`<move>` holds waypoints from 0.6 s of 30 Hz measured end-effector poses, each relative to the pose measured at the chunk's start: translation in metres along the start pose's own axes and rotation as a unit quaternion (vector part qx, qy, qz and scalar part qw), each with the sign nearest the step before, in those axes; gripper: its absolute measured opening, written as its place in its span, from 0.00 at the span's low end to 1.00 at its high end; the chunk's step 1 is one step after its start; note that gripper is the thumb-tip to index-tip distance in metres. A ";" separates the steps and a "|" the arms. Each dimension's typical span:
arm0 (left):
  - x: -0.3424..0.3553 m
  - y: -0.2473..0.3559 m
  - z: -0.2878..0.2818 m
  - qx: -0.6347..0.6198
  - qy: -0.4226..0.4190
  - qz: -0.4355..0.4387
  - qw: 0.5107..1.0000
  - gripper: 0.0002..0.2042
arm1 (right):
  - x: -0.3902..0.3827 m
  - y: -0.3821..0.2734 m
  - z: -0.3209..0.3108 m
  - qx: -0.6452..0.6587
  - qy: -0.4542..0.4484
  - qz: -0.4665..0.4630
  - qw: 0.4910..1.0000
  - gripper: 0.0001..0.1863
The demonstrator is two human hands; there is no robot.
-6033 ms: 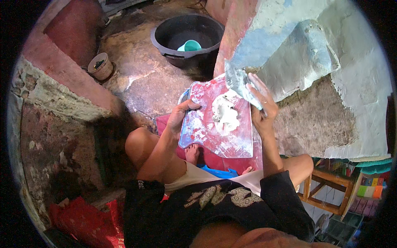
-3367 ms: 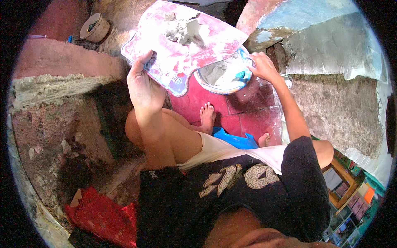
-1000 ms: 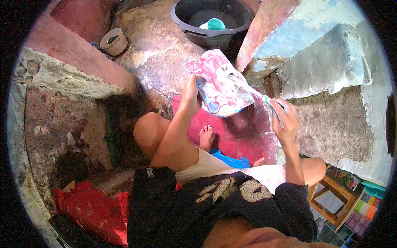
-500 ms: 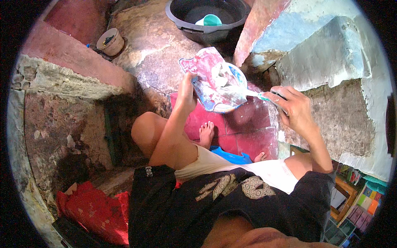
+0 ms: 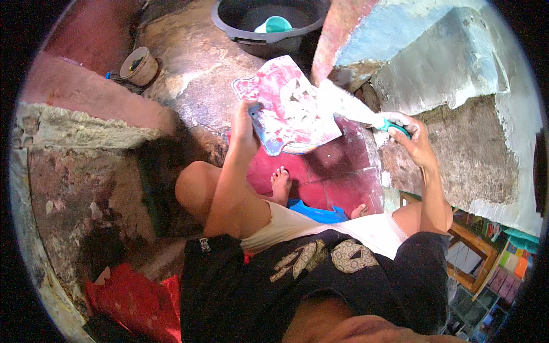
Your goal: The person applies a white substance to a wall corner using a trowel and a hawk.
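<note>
My left hand (image 5: 245, 131) grips the near-left edge of a flat board (image 5: 267, 91), smeared with red, white and blue. A heap of white paste (image 5: 303, 102) lies on its right half. Under the board, the rim of a round pale container (image 5: 302, 150) peeks out; the rest is hidden. In my right hand (image 5: 417, 137) is a putty knife (image 5: 357, 108), held by its teal handle. White paste coats its broad blade, which points left at the board's right edge; whether they touch I cannot tell.
A black tub (image 5: 257, 40) with a teal cup (image 5: 278, 24) stands ahead. Further left is a small bucket (image 5: 143, 71). Grey-white plaster covers part of the low wall (image 5: 440, 77) on my right. Blue plastic (image 5: 317, 212) lies between my feet on the red tiles (image 5: 337, 188).
The putty knife has come off the board to the right, and its blade now shows whole. My right hand has turned and closed around the handle. The board covers more of the round container.
</note>
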State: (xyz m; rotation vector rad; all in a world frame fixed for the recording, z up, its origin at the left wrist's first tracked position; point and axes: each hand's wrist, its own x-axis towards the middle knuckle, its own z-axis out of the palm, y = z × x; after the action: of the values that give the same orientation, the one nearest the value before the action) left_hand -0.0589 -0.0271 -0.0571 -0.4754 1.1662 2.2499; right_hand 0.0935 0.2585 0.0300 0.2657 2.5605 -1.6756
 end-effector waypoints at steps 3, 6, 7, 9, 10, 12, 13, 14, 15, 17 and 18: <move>0.001 0.003 -0.002 0.042 0.007 0.032 0.999 0.13 | -0.008 0.028 -0.006 0.180 0.074 0.018 0.981 0.20; -0.012 0.020 0.001 -0.008 0.043 0.089 0.995 0.10 | -0.012 0.050 -0.005 0.280 0.132 -0.034 0.950 0.20; -0.018 0.026 0.002 0.011 0.067 0.142 0.988 0.10 | -0.012 0.062 0.001 0.289 0.166 -0.031 0.942 0.19; -0.018 0.037 -0.009 -0.024 0.059 0.157 0.985 0.08 | -0.014 0.085 0.016 0.301 0.236 -0.028 0.924 0.19; -0.017 0.041 -0.014 -0.060 0.059 0.164 0.983 0.08 | -0.014 0.095 0.028 0.291 0.280 0.035 0.914 0.17; -0.024 0.051 -0.029 -0.122 0.016 0.178 0.976 0.07 | -0.002 0.135 0.053 0.266 0.271 0.047 0.924 0.16; -0.020 0.051 -0.028 -0.123 0.055 0.194 0.972 0.07 | 0.000 0.160 0.061 0.241 0.276 0.061 0.928 0.16; -0.022 0.053 -0.024 -0.116 0.059 0.193 0.973 0.07 | 0.004 0.185 0.070 0.285 0.296 0.088 0.907 0.16; -0.025 0.054 -0.023 -0.111 0.066 0.194 0.972 0.06 | 0.010 0.206 0.078 0.328 0.311 0.116 0.885 0.15; -0.020 0.051 -0.025 -0.099 0.082 0.199 0.972 0.07 | 0.022 0.241 0.080 0.309 0.329 0.167 0.877 0.14; -0.019 0.049 -0.026 -0.092 0.092 0.201 0.971 0.07 | 0.028 0.256 0.077 0.298 0.337 0.194 0.872 0.14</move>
State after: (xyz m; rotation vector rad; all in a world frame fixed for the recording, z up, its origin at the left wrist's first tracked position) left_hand -0.0732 -0.0775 -0.0301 -0.5729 1.2394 2.7290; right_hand 0.1102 0.2909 -0.2362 1.5242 1.9742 -2.4311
